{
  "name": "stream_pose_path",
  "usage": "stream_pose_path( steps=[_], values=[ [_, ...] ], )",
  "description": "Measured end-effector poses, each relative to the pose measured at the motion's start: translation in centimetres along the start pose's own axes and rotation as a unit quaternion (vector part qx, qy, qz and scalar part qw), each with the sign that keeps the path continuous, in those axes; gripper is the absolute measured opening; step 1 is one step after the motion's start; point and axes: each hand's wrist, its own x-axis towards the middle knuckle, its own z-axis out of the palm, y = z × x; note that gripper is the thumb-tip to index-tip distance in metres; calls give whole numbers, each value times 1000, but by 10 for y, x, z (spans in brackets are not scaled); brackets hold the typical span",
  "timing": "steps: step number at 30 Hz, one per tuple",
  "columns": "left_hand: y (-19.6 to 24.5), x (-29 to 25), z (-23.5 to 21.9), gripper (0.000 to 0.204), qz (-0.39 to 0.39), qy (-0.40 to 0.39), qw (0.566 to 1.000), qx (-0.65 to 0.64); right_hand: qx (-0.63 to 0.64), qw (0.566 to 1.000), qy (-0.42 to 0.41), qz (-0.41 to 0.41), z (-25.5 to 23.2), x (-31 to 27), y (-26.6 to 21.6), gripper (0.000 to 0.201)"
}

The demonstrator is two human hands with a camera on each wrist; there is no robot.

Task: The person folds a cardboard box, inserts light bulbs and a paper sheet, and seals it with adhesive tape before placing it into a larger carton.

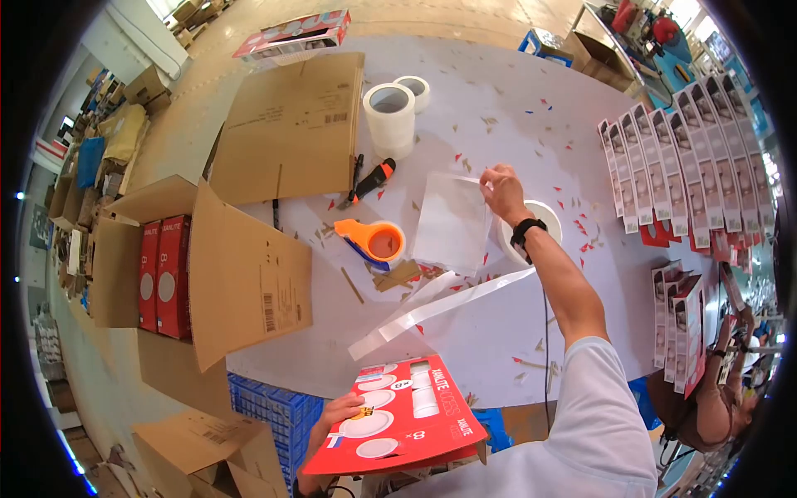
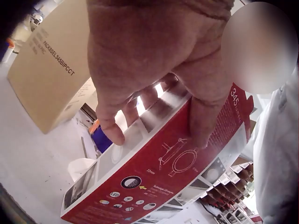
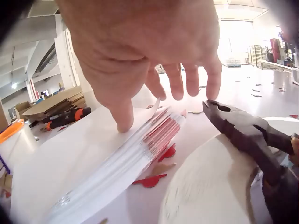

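A red printed light box (image 1: 407,419) is tilted at the near table edge, and my left hand (image 1: 342,412) grips it. In the left wrist view, the left thumb lies on the box's red printed face (image 2: 168,163) and the fingers reach over its narrow side. My right hand (image 1: 504,195) is over the far right corner of a stack of thin clear plastic sheets (image 1: 448,220). Its thumb touches the top sheet, and the fingers extend loosely past the stack's edge (image 3: 140,149). Pliers (image 3: 247,135) lie across a white roll (image 1: 552,217) beside that hand.
An orange tape dispenser (image 1: 386,241), a cutter knife (image 1: 375,178) and clear tape rolls (image 1: 390,137) are on the table. An open carton (image 1: 249,274) holding red boxes stands left, with flat cardboard (image 1: 286,124) behind. White-and-red boxes (image 1: 681,158) line the right side.
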Motion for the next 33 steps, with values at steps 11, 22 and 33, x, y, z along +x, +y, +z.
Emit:
stream_pose_path(
  steps=[11, 22, 33],
  values=[
    [0, -7, -5, 87, 63, -13, 997, -29, 544, 780, -43, 306, -213, -159, -82, 23],
    [-14, -22, -36, 74, -62, -111, 977, 172, 533, 617, 139, 562, -150, -455, -111, 39],
    [-6, -6, -36, 61, -82, -135, 972, 174, 381, 716, 197, 551, -202, -476, -135, 17]
  ],
)
